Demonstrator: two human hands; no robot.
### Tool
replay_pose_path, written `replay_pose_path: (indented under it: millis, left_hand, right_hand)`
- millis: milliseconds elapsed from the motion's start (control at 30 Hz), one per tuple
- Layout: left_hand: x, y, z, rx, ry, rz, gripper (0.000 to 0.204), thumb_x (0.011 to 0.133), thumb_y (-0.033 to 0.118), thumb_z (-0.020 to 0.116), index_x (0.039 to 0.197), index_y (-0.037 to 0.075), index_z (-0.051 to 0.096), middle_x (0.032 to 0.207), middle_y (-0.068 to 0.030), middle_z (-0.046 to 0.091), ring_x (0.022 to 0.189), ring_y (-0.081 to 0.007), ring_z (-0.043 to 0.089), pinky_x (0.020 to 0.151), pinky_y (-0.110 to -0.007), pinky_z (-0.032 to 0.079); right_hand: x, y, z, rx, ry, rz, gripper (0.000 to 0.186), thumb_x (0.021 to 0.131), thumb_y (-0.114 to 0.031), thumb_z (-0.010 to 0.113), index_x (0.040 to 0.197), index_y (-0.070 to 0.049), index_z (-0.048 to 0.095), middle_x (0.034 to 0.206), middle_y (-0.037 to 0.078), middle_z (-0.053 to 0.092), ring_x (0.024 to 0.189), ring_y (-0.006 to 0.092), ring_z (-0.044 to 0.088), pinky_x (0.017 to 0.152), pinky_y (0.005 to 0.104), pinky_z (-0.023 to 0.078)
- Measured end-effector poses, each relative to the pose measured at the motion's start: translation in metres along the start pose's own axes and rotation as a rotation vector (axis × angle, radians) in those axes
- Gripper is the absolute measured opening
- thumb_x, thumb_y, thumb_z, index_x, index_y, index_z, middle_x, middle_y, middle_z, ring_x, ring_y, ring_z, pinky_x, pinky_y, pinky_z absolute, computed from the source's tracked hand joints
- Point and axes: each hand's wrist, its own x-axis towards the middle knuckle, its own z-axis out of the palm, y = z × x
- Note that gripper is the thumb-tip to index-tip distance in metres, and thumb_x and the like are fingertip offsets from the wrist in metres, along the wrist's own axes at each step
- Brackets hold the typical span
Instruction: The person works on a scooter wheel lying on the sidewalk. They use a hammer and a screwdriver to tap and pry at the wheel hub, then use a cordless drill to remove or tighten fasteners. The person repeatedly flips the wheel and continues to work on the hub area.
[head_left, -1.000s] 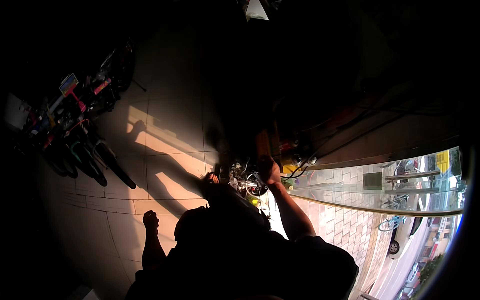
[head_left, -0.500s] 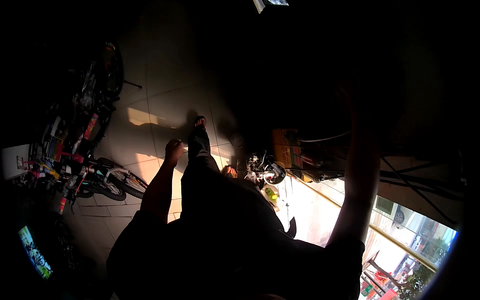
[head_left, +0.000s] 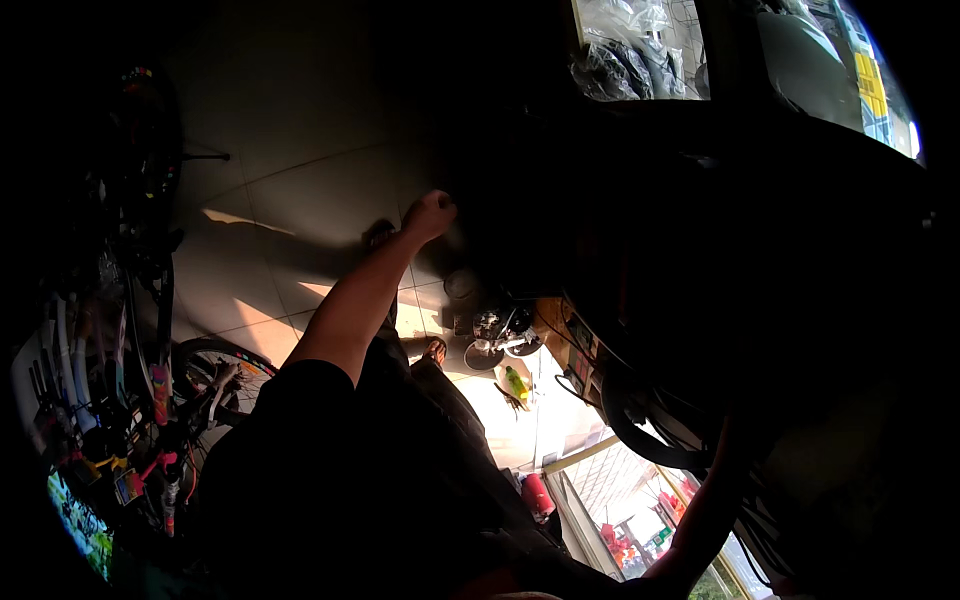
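Since bare left hand (head_left: 431,214) swung forward over pale floor tiles (head_left: 305,195), loosely fisted, seemingly empty, no handling visible; right hand lost in shadow, can't tell.

No lettering or number can be read, on the yellow panel (head_left: 871,87) or anywhere else in view
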Motion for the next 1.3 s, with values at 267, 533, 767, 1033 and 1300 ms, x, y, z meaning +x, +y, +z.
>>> replay_pose_path:
  millis: [267,533,767,1033,1300]
  left_hand:
    - [0.25,-0.087,0.121,0.437,0.176,0.241,0.048,0.096,0.033,0.064,0.138,0.01,0.06,0.142,-0.0226,0.056,0.122,-0.0407,0.061,0.1,-0.05,0.052]
    - [0.316,0.017,0.131,-0.615,-0.256,0.298,0.028,0.098,0.024,0.062,0.12,0.007,0.067,0.116,-0.0141,0.067,0.109,-0.0315,0.067,0.092,-0.042,0.056]
    - [0.327,-0.003,0.142,-0.027,-0.027,0.343,0.026,0.1,0.023,0.058,0.116,0.007,0.068,0.11,-0.0151,0.069,0.103,-0.0331,0.068,0.09,-0.043,0.056]
    - [0.251,0.007,0.08,0.198,-0.088,0.434,0.028,0.1,0.018,0.054,0.12,0.004,0.067,0.118,-0.0186,0.07,0.112,-0.0389,0.066,0.098,-0.046,0.053]
    - [0.207,-0.121,0.063,0.372,0.256,0.788,0.033,0.097,0.013,0.054,0.129,0.008,0.06,0.131,-0.0152,0.061,0.123,-0.0375,0.059,0.107,-0.049,0.046]
  right_hand:
    - [0.027,0.018,0.017,0.02,-0.031,0.141,0.065,0.103,-0.047,0.054,0.15,-0.002,0.049,0.147,0.023,0.055,0.13,0.0416,0.057,0.111,0.0501,0.046]
    - [0.026,0.009,-0.035,-0.099,-0.025,0.317,0.045,0.097,-0.039,0.06,0.096,0.006,0.064,0.092,0.028,0.064,0.088,0.0441,0.064,0.079,0.0575,0.05]
    - [0.047,0.002,-0.051,-0.118,0.151,0.145,0.05,0.103,-0.041,0.041,0.075,0.0,0.049,0.069,0.025,0.052,0.061,0.0436,0.051,0.053,0.0526,0.037]
    - [0.025,0.015,-0.038,0.023,0.064,0.238,0.046,0.102,-0.043,0.055,0.101,0.003,0.056,0.094,0.027,0.055,0.082,0.0411,0.055,0.069,0.0563,0.04]
    - [-0.009,0.027,0.005,0.008,0.107,-0.043,0.053,0.099,-0.029,0.058,0.143,-0.001,0.056,0.131,0.026,0.061,0.111,0.0425,0.064,0.091,0.0488,0.054]
